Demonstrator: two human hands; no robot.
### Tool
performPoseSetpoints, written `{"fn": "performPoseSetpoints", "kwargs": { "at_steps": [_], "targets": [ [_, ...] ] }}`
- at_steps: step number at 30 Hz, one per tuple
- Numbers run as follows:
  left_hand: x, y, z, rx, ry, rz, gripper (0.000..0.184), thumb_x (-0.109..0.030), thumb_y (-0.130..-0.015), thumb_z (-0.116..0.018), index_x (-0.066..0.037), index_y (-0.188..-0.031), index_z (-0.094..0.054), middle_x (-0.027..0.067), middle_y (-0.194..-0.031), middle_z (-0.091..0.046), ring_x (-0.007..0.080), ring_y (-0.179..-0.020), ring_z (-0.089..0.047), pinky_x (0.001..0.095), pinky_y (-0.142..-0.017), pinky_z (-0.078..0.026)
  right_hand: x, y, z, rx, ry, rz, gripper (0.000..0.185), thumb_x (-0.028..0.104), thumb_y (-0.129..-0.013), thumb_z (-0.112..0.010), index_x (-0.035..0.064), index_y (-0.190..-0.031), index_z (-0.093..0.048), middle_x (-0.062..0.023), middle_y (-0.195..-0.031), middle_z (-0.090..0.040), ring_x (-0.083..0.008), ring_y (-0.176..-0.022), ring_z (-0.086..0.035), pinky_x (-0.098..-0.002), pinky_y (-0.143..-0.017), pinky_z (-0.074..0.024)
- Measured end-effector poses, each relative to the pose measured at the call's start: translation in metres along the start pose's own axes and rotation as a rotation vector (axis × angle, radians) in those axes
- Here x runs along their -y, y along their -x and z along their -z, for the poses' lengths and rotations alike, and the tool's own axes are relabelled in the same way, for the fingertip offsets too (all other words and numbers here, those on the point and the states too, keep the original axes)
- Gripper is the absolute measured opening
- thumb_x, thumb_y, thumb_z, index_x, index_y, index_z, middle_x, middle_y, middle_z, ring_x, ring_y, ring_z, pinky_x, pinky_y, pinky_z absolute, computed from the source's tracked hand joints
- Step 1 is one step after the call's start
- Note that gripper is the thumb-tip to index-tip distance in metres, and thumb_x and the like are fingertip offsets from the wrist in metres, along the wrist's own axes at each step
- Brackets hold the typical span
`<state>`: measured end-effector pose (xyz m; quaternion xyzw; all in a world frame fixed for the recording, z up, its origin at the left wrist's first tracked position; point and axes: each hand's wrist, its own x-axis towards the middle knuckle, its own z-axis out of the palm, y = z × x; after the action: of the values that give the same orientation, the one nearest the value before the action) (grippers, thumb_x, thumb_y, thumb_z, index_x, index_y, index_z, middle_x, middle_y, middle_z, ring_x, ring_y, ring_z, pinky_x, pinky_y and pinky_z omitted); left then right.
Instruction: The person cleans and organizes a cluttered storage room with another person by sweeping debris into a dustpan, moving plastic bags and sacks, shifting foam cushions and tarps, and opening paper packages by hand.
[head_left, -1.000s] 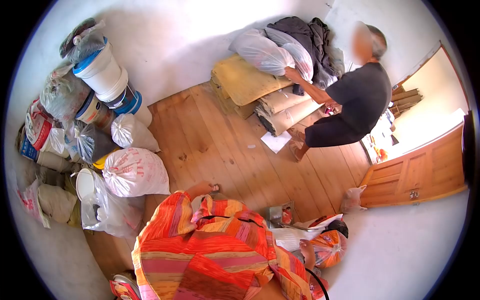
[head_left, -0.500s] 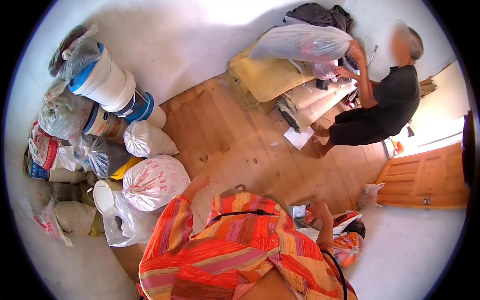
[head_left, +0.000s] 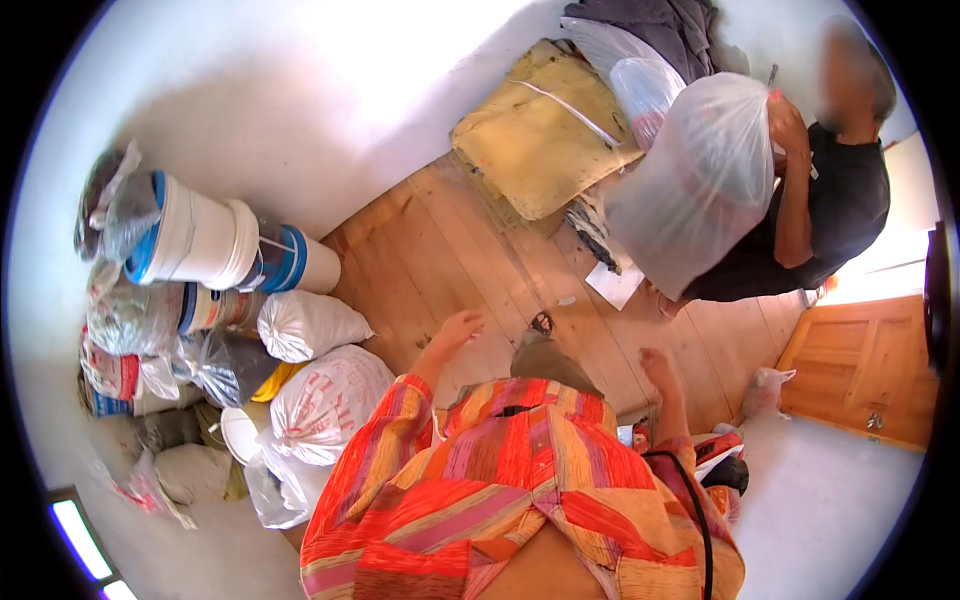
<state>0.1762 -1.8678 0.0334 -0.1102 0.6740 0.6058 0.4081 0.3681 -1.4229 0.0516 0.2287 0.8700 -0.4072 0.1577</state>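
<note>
A plank floor (head_left: 430, 250) runs beneath us, meeting a white wall (head_left: 300, 110). Our left hand (head_left: 458, 332) is loosely open with nothing in it, nearest the small white sack (head_left: 312, 325) — which sits just beside a larger red-printed sack (head_left: 335, 400). Our right hand (head_left: 657, 370) hangs over the planks; we cannot tell how far its fingers open. Across from us, a co-worker (head_left: 850, 205) holds a big translucent bag (head_left: 705, 180) near the yellow mat (head_left: 545, 140).

Plank floor (head_left: 430, 260) is wood with a soft sheen, panelled door (head_left: 850, 350) is glossier wood. The big translucent bag (head_left: 695, 190) is thin, cloudy plastic, kinda wrinkly. White buckets (head_left: 195, 238): smooth plastic. Striped shirt (head_left: 480, 480): matt cloth.
</note>
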Motion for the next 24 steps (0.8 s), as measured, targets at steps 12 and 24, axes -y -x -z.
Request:
{"fn": "performPoseSetpoints", "kwargs": {
  "at_steps": [12, 24],
  "targets": [
    [-0.186, -0.134, -0.073, 0.283, -0.258, -0.099, 0.035, -0.013, -0.083, -0.048, -0.001, -0.116, -0.047, 0.0072, -0.102, -0.057, 0.0118, -0.079, -0.054, 0.0242, -0.069, -0.043, 0.146, -0.062, 0.203, -0.813, -0.067, 0.069, 0.052, 0.019, -0.073, -0.064, -0.0020, -0.115, -0.042, -0.0172, -0.115, -0.043, -0.0267, -0.105, -0.044, -0.0351, -0.091, -0.0344],
    [-0.271, -0.249, -0.112, 0.614, -0.673, -0.031, 0.032, -0.015, -0.082, -0.050, -0.001, -0.111, -0.050, 0.0062, -0.092, -0.058, 0.0112, -0.073, -0.055, 0.0238, -0.063, -0.044, -0.031, -0.071, 0.161, -1.310, 0.016, -0.835, 0.084, 0.046, -0.060, -0.071, -0.0095, -0.116, -0.042, -0.0276, -0.115, -0.046, -0.0373, -0.110, -0.043, -0.0405, -0.091, -0.0368]
  ]
}}
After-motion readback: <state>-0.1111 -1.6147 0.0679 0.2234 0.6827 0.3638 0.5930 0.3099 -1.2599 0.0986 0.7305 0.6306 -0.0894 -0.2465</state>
